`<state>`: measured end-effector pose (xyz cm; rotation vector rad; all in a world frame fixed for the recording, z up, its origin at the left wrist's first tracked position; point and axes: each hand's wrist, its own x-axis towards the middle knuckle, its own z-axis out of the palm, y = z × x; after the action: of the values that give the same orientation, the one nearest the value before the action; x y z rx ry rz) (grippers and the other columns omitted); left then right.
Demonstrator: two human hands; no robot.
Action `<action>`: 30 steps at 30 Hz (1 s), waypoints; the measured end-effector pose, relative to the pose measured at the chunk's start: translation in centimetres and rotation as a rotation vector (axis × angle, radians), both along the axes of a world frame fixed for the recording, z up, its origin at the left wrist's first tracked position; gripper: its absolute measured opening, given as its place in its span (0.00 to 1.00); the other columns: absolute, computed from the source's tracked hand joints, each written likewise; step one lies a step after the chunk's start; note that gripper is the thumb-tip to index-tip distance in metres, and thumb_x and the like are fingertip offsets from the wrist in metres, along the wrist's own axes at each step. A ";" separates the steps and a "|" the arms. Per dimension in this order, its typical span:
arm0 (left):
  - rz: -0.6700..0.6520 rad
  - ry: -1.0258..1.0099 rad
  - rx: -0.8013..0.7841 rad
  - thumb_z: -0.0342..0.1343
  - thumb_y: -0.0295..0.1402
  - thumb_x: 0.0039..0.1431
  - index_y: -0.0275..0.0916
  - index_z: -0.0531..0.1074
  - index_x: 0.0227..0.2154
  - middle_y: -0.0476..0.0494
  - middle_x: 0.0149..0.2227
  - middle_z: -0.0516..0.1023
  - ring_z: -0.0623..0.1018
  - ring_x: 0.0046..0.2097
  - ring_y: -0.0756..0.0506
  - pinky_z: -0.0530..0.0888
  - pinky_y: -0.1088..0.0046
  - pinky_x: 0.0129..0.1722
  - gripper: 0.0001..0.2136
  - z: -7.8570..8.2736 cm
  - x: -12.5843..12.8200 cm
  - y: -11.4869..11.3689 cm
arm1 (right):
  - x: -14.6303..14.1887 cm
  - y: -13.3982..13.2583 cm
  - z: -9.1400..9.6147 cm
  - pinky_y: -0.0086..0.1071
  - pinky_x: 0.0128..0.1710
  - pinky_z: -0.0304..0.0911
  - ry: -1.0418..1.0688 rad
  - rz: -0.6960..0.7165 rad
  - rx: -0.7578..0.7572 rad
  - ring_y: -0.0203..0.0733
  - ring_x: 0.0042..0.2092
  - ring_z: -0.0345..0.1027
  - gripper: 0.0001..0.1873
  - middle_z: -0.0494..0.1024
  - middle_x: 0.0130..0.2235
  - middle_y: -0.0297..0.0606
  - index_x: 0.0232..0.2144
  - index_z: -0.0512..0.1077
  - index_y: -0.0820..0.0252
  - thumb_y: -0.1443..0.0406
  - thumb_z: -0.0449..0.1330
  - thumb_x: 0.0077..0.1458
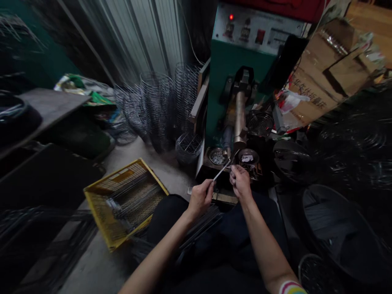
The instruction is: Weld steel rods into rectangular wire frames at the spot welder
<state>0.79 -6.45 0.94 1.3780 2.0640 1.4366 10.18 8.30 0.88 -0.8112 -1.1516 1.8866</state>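
My left hand (200,196) is closed round the near end of a thin metal rod (221,170), which points up and right to the electrode tip of a green machine (232,57). My right hand (240,181) is pinched close to the rod's far end; whatever its fingers hold is too small to make out. Left of the tip sits a round dish of small metal parts (217,156). To the right is another dish (248,157) with a pale piece in it. More metal rods (202,226) lie across my lap.
A yellow plastic crate (92,200) holding metal rods stands on the floor at left. Stacks of wire baskets (157,110) stand behind it. A cardboard box (321,85) leans right of the machine. Dark tubs (337,228) with metal parts stand at right.
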 end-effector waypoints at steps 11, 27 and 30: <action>0.012 -0.008 0.022 0.48 0.32 0.65 0.36 0.74 0.37 0.45 0.28 0.79 0.76 0.27 0.49 0.67 0.77 0.29 0.10 -0.2 -0.2 0.3 | -0.3 0.1 0.0 0.20 0.13 0.39 0.004 -0.023 0.001 0.22 0.14 0.47 0.18 0.60 0.17 0.21 0.25 0.65 0.59 0.56 0.69 0.43; 0.016 0.068 -0.017 0.48 0.32 0.65 0.37 0.73 0.38 0.46 0.28 0.78 0.75 0.27 0.50 0.67 0.77 0.28 0.09 0.3 -0.6 0.4 | -0.7 0.2 0.3 0.20 0.12 0.40 -0.006 -0.057 -0.049 0.23 0.14 0.46 0.17 0.59 0.15 0.21 0.23 0.66 0.60 0.57 0.69 0.43; -0.005 0.090 -0.006 0.48 0.33 0.66 0.36 0.73 0.37 0.46 0.26 0.77 0.75 0.26 0.50 0.67 0.76 0.28 0.10 0.2 -0.8 0.6 | -0.5 0.2 0.3 0.20 0.12 0.40 -0.032 -0.070 -0.019 0.23 0.14 0.45 0.19 0.58 0.14 0.20 0.21 0.64 0.59 0.56 0.69 0.42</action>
<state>-0.04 -5.90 1.18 1.4697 2.1163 1.3897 9.68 8.50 1.23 -0.8846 -1.1118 1.8358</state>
